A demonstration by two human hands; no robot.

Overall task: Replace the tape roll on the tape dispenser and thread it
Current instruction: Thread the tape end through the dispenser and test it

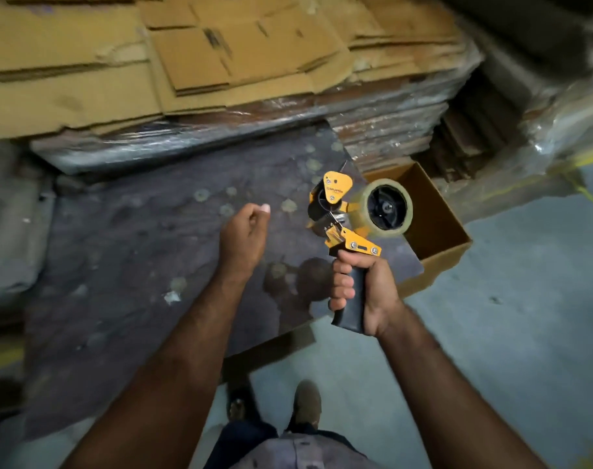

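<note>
Orange steel and black plastic, the pistol-grip tape dispenser (342, 218) is standing upright in my right hand (362, 286), whose fingers are wrapping fully round the black handle just below the frame. A clear roll of packing tape (386, 208) is already sitting on the black hub, up and to the right of my knuckles, so I am judging the swap done and the threading as the step in hand.

My left hand (244, 238) is hovering just left of the dispenser's front end, not touching it, fingers curled loosely inward with the thumb tip near the forefinger and nothing between them that I can make out. Whether a free tape end is already peeled off the roll, I cannot tell; the film is too clear and the picture too soft.

To do this well, I am thinking of keeping the handle steady and tilted so that the roller and blade face my left fingers. Those fingers should find the loose end, draw it sticky side down through the slot between roller and metal guard, and pull it flat to the serrated blade, staying off the teeth.

An open brown cardboard box (433, 231) is sitting beyond my right hand, and flattened cardboard (193, 62) is stacked further ahead.
</note>
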